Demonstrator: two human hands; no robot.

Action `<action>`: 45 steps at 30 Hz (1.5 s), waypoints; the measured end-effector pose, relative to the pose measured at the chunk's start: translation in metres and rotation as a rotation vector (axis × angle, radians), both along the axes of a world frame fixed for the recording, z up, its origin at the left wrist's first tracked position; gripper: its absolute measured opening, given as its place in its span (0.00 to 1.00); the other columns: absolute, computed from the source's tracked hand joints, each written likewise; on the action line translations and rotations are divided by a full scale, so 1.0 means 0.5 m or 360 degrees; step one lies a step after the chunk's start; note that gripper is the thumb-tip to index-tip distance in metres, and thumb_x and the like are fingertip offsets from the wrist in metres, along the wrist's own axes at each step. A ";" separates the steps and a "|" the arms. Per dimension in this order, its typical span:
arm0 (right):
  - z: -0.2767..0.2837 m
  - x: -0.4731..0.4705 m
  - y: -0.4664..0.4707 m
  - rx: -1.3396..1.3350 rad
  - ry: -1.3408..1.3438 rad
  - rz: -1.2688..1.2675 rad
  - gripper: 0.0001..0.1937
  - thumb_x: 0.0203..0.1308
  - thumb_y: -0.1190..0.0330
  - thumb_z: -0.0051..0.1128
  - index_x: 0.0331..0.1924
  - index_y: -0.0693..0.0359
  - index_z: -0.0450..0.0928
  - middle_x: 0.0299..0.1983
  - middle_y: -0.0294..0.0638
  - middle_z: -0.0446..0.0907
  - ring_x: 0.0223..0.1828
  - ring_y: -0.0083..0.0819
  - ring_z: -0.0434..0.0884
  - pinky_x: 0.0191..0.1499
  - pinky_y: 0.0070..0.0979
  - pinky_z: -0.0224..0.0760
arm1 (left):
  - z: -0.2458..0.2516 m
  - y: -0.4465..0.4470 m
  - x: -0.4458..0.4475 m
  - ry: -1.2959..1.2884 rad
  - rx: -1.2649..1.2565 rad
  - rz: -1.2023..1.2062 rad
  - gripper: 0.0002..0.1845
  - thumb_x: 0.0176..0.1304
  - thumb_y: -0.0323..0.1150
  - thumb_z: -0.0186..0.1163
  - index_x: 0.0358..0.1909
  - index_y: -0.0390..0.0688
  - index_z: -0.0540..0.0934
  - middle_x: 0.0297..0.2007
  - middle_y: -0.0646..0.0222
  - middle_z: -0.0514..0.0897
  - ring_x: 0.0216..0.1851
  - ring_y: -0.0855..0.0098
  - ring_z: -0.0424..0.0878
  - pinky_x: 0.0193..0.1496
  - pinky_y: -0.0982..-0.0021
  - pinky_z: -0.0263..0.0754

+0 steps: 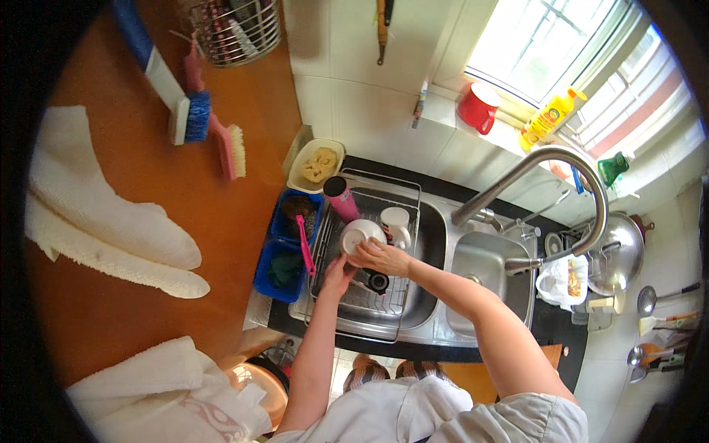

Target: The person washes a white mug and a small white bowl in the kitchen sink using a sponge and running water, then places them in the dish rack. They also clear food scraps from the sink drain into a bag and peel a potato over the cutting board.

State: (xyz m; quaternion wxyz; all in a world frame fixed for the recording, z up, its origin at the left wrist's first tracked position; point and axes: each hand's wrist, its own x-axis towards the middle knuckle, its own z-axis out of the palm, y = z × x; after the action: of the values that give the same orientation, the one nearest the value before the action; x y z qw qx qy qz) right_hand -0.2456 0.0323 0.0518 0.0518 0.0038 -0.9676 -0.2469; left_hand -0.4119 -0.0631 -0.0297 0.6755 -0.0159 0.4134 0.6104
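Observation:
Over a wire dish rack [399, 302] in the left sink basin, both of my hands are at an upturned white bowl [365, 228]. My right hand [382, 258] lies across its near side, fingers spread on the bowl's base. At the lower left edge, my left hand [339, 275] holds the rim, its fingertips partly hidden. A pink tumbler [342, 200] with a black end leans in the rack beyond the bowl. Just right of the bowl is a white mug [395, 220]. Below my hands lies a black lid-like part [379, 282].
A steel faucet [532, 160] arches over the right basin [487, 266]. Blue bins [277, 293] and a pink-handled brush [304, 243] flank the rack. A red mug [477, 108] and yellow bottle [548, 122] stand on the windowsill. Brushes and white towels [111, 205] hang on the left wooden panel.

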 end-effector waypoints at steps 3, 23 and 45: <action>-0.004 0.004 -0.006 -0.0030 -0.0058 -0.0028 0.31 0.59 0.64 0.42 0.69 0.48 0.53 0.62 0.41 0.63 0.64 0.36 0.63 0.66 0.39 0.57 | -0.010 -0.004 -0.012 0.0034 -0.0023 -0.0024 0.17 0.70 0.36 0.51 0.58 0.44 0.70 0.53 0.64 0.73 0.54 0.66 0.71 0.58 0.60 0.69; 0.239 0.152 -0.183 -0.1460 0.1701 -0.1097 0.13 0.52 0.71 0.53 0.43 0.65 0.74 0.42 0.46 0.74 0.46 0.46 0.73 0.50 0.36 0.68 | 0.296 -0.017 0.294 0.0813 0.0490 -0.0189 0.16 0.70 0.33 0.43 0.55 0.39 0.67 0.53 0.64 0.73 0.55 0.68 0.71 0.57 0.68 0.66; 0.072 0.650 -0.302 -0.2573 0.1672 -0.2090 0.31 0.56 0.61 0.57 0.63 0.63 0.62 0.63 0.54 0.64 0.61 0.45 0.68 0.60 0.40 0.64 | 0.248 -0.106 0.723 0.1990 0.0873 -0.0997 0.32 0.64 0.38 0.54 0.66 0.35 0.60 0.66 0.47 0.60 0.67 0.52 0.58 0.69 0.59 0.51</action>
State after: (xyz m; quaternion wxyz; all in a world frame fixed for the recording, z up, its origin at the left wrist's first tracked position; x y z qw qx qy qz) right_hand 0.0793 -0.1186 0.0881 0.2957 -0.6344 -0.5186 0.4911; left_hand -0.0504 -0.1161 0.0943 0.4366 0.6211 0.5382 0.3659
